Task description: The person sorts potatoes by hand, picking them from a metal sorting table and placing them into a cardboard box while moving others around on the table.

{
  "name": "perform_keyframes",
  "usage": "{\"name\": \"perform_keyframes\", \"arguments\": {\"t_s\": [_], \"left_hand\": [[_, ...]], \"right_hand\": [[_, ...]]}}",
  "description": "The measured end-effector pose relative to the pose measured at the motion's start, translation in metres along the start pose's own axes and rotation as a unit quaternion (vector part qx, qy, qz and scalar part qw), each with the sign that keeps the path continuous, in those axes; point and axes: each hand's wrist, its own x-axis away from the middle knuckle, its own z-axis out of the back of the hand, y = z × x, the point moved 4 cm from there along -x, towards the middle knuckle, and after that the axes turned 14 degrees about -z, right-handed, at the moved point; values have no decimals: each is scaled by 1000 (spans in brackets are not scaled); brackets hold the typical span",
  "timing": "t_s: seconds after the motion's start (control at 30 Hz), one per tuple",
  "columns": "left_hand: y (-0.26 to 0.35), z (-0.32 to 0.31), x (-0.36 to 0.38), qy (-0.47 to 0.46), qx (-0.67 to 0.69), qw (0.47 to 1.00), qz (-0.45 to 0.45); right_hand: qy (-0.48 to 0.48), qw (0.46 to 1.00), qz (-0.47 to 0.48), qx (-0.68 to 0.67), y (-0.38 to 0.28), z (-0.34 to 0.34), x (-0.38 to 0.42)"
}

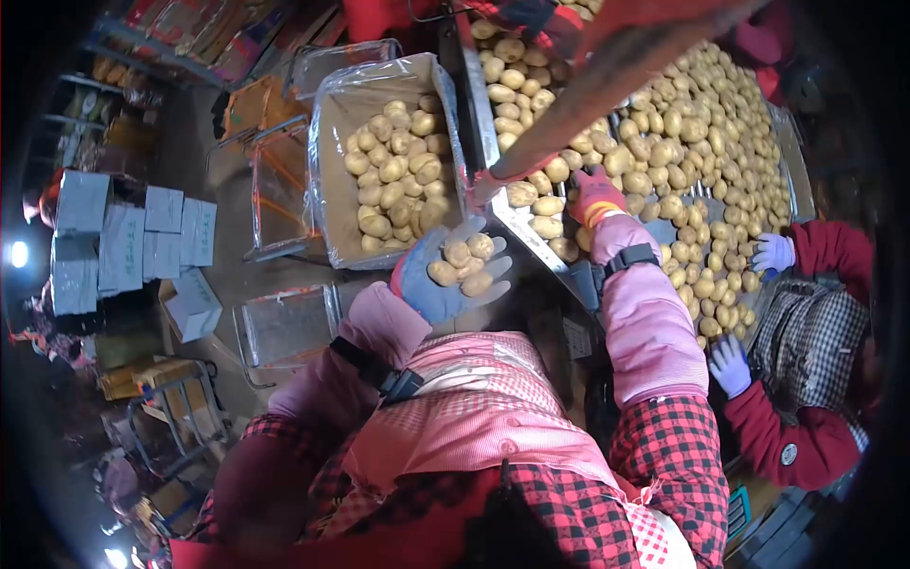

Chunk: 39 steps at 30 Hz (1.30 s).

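Observation:
Palm up in a grey-blue glove, my left hand (444, 274) holds several potatoes (462, 263), its fingers spread beneath them. It is just beyond the near right corner of a plastic-lined box (332, 171) with potatoes inside. My right hand (596, 197), in a red and orange glove, reaches over the metal edge (531, 242) of a sorting table covered in potatoes (664, 142). Its fingers curl down among the potatoes, and what they grip is hidden.
A rusty bar (588, 90) crosses above the table. On the right, a person's purple-gloved hands (730, 366) are at the potatoes; another person's arm shows at the top. Metal frames (284, 327) and stacked cartons (121, 248) stand on the left.

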Motion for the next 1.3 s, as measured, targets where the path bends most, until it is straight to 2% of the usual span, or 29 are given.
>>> {"name": "perform_keyframes", "arguments": {"t_s": [0.07, 0.1, 0.17, 0.2, 0.27, 0.3, 0.33, 0.37, 0.43, 0.5, 0.53, 0.67, 0.8, 0.9, 0.93, 0.97, 1.0, 1.03, 1.1, 1.13, 1.3], "left_hand": [[6, 2, 7, -10, -13, 1000, -18], [8, 4, 11, -12, -18, 999, -25], [12, 3, 21, -22, -27, 999, -30], [15, 4, 24, -26, -33, 999, -32], [20, 12, 27, -17, -16, 999, -45], [19, 16, 28, -11, -8, 999, -47], [16, 28, 23, -78, 81, 993, -30], [12, 50, 15, -143, 168, 975, -11], [7, 62, 15, -146, 190, 971, -18], [13, 55, 31, -20, 56, 996, -71], [17, 52, 41, -7, 84, 993, -86], [48, 77, 70, -69, 89, 986, -127], [89, 92, 118, -152, 147, 967, -143], [126, 156, 172, -136, 157, 947, -245], [137, 183, 193, -141, 154, 937, -280], [146, 203, 214, -138, 143, 929, -311], [154, 223, 236, -117, 130, 924, -340], [159, 231, 255, -39, 55, 928, -367], [156, 244, 261, 255, 78, 889, -371], [160, 252, 263, 341, 73, 863, -365], [180, 262, 242, 400, -29, 870, -289]], "right_hand": [[1, 1000, 4, 13, -2, 6, 9], [-20, 999, -31, 1, 0, 5, 12], [51, 995, -23, -82, 6, 1, 19], [138, 976, -7, -166, 12, 5, 29], [203, 914, 29, -349, -17, 42, 94], [198, 896, 101, -385, -36, 55, 130], [232, 883, 224, -341, -57, 65, 160], [228, 858, 269, -373, -78, 74, 194], [140, 838, 368, -377, -110, 70, 220], [88, 849, 386, -349, -130, 47, 221], [75, 843, 398, -355, -137, 46, 225], [26, 824, 443, -353, -162, 63, 236], [-2, 861, 398, -315, -148, 39, 224], [-44, 867, 399, -295, -128, 20, 225], [-17, 864, 404, -300, -112, 12, 230], [0, 891, 381, -248, -101, 3, 235], [-58, 905, 339, -250, -90, -3, 241], [-118, 911, 301, -257, -76, -9, 246], [-139, 923, 266, -241, -46, -29, 252], [-152, 928, 247, -235, -36, -40, 252], [-130, 945, 171, -245, 23, -52, 271]]}}
